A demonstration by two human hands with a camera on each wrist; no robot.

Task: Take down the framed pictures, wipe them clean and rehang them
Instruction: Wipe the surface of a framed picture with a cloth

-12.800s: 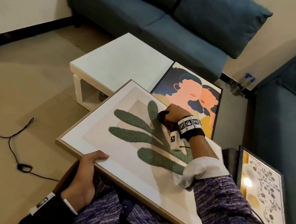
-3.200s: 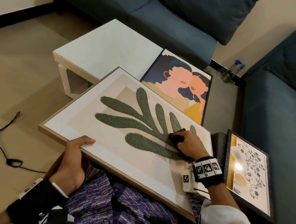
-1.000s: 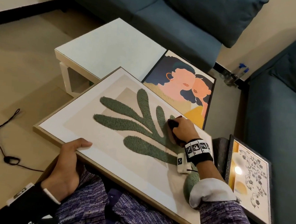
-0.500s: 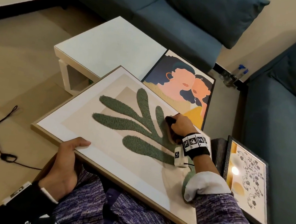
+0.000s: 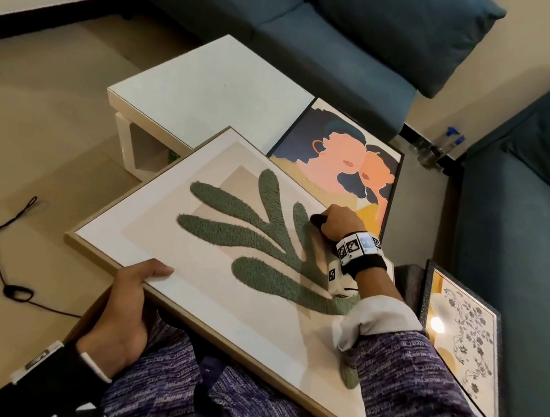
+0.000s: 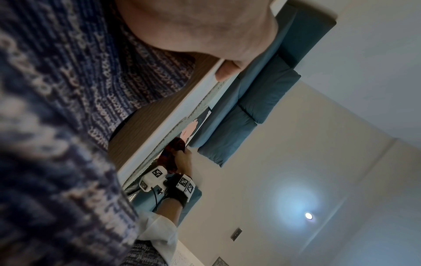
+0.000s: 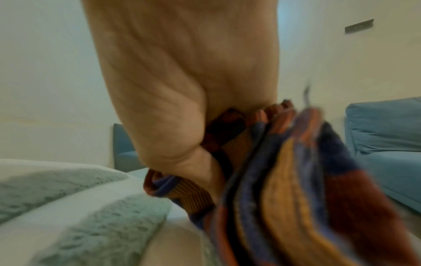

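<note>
A large framed picture (image 5: 150, 230) with a green tufted leaf design lies tilted across my lap. My left hand (image 5: 130, 298) grips its near left edge, thumb on the glass; the left wrist view shows that thumb (image 6: 225, 72) on the frame's rim. My right hand (image 5: 336, 222) holds a bunched striped cloth (image 7: 284, 180) in red, blue and orange, pressed on the picture's far right part by the leaf tips. A second picture (image 5: 338, 167) of two faces leans beyond it. A third picture (image 5: 463, 330) with a floral pattern rests at my right.
A white low table (image 5: 211, 84) stands ahead on the left. Blue sofas (image 5: 318, 21) run along the back and the right side (image 5: 516, 231). A black cable (image 5: 4, 249) lies on the floor at left. Bottles (image 5: 440, 147) stand in the corner.
My right hand with the cloth has slid from the lower right of the leaf design up toward the frame's far right edge. The left hand has kept its hold.
</note>
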